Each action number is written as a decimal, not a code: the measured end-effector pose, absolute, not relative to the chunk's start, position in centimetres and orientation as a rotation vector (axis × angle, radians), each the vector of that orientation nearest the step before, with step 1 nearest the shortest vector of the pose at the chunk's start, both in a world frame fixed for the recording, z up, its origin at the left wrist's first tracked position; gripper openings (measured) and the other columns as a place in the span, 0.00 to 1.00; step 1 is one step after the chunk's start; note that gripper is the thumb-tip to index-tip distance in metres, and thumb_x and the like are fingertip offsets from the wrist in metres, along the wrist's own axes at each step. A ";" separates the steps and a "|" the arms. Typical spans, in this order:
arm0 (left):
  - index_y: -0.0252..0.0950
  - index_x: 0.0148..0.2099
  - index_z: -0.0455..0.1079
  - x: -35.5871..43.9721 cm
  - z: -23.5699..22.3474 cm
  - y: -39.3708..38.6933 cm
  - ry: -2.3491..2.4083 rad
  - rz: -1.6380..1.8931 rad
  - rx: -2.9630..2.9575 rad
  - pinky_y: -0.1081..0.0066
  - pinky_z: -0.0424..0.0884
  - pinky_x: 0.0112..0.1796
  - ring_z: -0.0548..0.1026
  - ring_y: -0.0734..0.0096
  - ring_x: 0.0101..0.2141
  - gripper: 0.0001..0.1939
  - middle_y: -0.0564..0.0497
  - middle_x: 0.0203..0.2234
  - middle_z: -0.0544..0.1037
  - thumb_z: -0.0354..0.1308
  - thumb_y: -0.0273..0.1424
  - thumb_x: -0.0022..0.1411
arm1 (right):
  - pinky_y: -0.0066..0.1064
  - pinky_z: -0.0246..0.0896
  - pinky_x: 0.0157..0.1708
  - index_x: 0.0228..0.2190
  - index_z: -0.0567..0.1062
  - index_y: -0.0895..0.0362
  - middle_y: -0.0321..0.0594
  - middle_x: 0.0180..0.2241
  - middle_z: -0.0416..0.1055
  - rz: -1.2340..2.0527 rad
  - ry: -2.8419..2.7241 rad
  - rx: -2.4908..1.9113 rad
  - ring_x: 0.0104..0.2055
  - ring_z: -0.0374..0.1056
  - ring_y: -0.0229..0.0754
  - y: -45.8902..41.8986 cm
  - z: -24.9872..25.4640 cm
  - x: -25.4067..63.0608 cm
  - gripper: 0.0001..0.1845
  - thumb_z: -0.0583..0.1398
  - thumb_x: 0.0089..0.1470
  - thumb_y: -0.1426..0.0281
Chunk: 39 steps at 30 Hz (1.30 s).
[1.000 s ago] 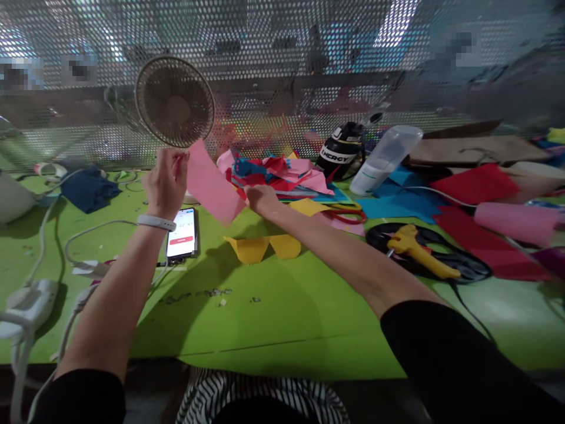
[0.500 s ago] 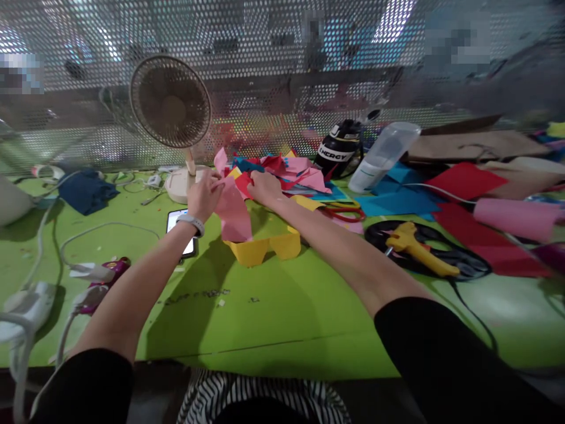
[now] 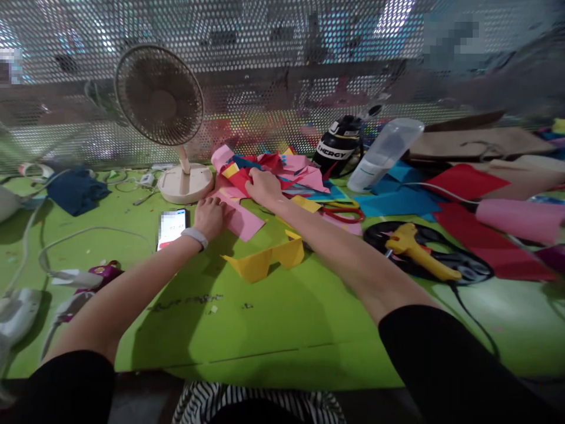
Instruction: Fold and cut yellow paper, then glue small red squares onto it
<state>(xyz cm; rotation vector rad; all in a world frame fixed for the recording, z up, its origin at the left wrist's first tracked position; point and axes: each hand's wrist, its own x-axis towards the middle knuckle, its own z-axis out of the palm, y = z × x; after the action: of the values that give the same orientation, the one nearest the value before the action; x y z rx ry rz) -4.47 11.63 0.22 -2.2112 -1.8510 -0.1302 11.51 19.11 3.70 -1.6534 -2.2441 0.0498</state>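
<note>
My left hand (image 3: pixel 209 218) has its fingers curled over the left end of a pink craft sheet (image 3: pixel 247 224), which lies low on the green table. My right hand (image 3: pixel 265 188) reaches into a heap of coloured scraps (image 3: pixel 304 169), its fingers closed on a red scrap (image 3: pixel 241 181). Nearer to me, between the forearms, stands a yellow cut-out shaped like a pair of glasses (image 3: pixel 256 265). Red-handled scissors (image 3: pixel 346 213) lie partly under scraps, to the right of my right wrist.
A fan (image 3: pixel 185 184) stands behind my left hand, with a lit phone (image 3: pixel 172 228) beside my wrist. Further right are a black bottle (image 3: pixel 338 144), a clear container (image 3: pixel 384 156) and a yellow glue gun (image 3: pixel 419 253). Cables and a power strip (image 3: pixel 22 312) occupy the left.
My left hand has come down and nearer to me, and the pink sheet has dropped from upright to low over the table. My right hand stays at the heap. The view has shifted slightly.
</note>
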 end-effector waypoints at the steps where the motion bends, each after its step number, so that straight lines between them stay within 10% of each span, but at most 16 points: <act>1: 0.31 0.53 0.72 -4.3 0.1 10.8 -1.871 -0.125 -2.197 0.54 0.64 0.49 0.71 0.48 0.50 0.27 0.35 0.48 0.75 0.43 0.45 0.70 | 0.39 0.64 0.45 0.49 0.71 0.60 0.55 0.45 0.76 0.049 -2.243 -1.648 0.48 0.72 0.54 19.1 3.7 11.6 0.18 0.50 0.62 0.69; 6: 0.35 0.70 0.53 -3.5 -0.2 8.5 -2.060 0.052 -2.243 0.51 0.63 0.53 0.63 0.40 0.59 0.41 0.33 0.62 0.63 0.43 0.57 0.65 | 0.37 0.64 0.43 0.48 0.72 0.58 0.52 0.43 0.77 0.032 -2.266 -1.611 0.47 0.73 0.54 18.7 3.5 11.7 0.16 0.51 0.62 0.68; 18: 0.40 0.73 0.39 -3.5 -0.9 8.9 -2.165 -0.076 -2.279 0.45 0.51 0.62 0.46 0.49 0.68 0.30 0.43 0.71 0.44 0.31 0.43 0.73 | 0.35 0.63 0.42 0.47 0.73 0.57 0.51 0.43 0.77 0.002 -2.286 -1.596 0.46 0.73 0.52 18.7 3.2 11.7 0.16 0.51 0.62 0.68; 29: 0.38 0.72 0.44 -3.4 -1.2 15.2 -2.117 0.104 -2.460 0.46 0.41 0.64 0.43 0.52 0.69 0.39 0.42 0.70 0.45 0.37 0.55 0.68 | 0.36 0.63 0.42 0.48 0.73 0.57 0.52 0.43 0.78 -0.012 -2.279 -1.606 0.46 0.73 0.53 18.3 4.0 11.9 0.17 0.50 0.63 0.68; 39: 0.41 0.70 0.53 -3.8 -1.0 19.6 -2.035 0.053 -2.464 0.47 0.46 0.63 0.49 0.52 0.68 0.29 0.44 0.68 0.54 0.41 0.42 0.70 | 0.34 0.60 0.38 0.50 0.71 0.58 0.50 0.42 0.78 -0.129 -2.416 -1.482 0.44 0.74 0.53 15.9 5.0 11.6 0.18 0.48 0.64 0.69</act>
<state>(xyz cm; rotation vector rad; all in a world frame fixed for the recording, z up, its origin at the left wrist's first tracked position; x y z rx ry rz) -3.79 19.63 -0.96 -2.4635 -2.0351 0.0529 11.59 15.92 5.03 -1.4820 -2.4156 -0.1285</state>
